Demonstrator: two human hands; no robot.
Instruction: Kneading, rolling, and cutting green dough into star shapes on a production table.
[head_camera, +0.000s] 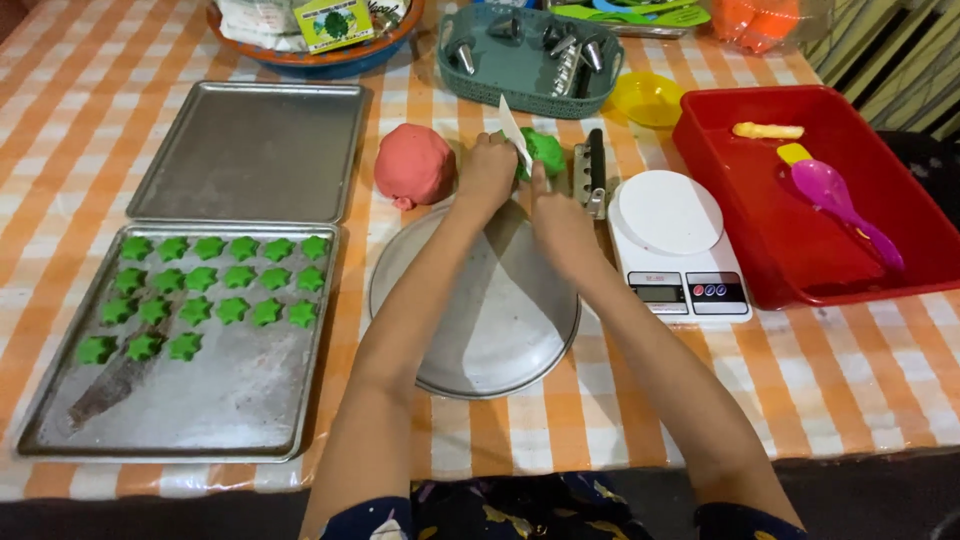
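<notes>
My left hand (486, 172) grips a white flat scraper (514, 132) and presses it into a lump of green dough (545, 151) at the far edge of a round metal plate (480, 320). Beside it, my right hand (558, 215) rests with a finger touching the green dough from the near side. A ball of pink dough (414, 165) lies just left of my left hand. On the near left, a metal baking tray (200, 400) holds several green star-shaped dough pieces (215, 290) in rows.
An empty metal tray (250, 150) lies behind the filled one. A white kitchen scale (675, 240) and a metal tool (592, 170) sit right of my hands. A red tub (720, 140) holds a purple spoon (845, 205). A teal basket (530, 95), yellow bowl (648, 98).
</notes>
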